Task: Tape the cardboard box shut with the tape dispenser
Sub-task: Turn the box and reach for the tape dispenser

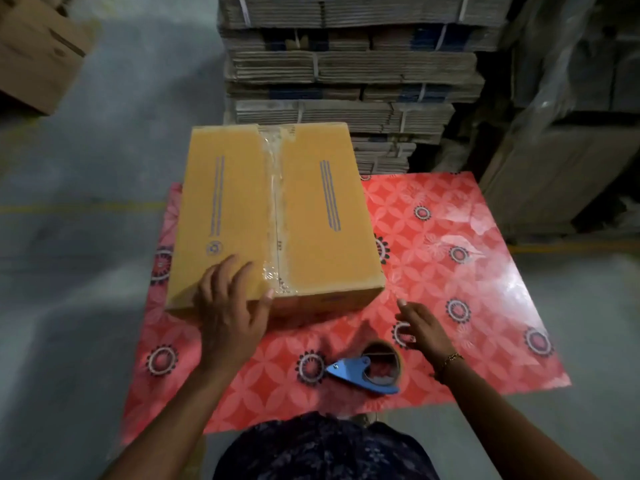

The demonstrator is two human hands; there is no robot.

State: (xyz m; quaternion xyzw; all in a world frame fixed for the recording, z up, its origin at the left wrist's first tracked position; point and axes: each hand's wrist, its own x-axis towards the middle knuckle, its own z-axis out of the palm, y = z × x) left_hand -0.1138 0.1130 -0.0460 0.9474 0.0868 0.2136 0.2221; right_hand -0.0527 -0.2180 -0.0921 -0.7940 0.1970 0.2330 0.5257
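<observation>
Your yellow-brown rectangular cardboard box [273,216] sits on the red flower-patterned table cover [460,271], toward its far left, with a strip of clear glossy tape [273,202] running along the centre seam from the far edge to the near one. The blue metal tape dispenser with its brown-cored roll [370,370] lies on the cover near you, apart from the box.

The main risk is at the near end of the strip, which looks wrinkled where it folds over the edge; if you leave it unpressed, it could lift and let the flaps open. The box also hangs past the cover's left side, so a hard push there could tip or slide it.

Your left hand [232,306] lies flat over the box's near edge, fingers spread, thumb beside the tape end, gripping nothing. Your right hand [420,327] hovers above the cover just beyond the dispenser, fingers loosely open and empty, touching neither box nor dispenser.
</observation>
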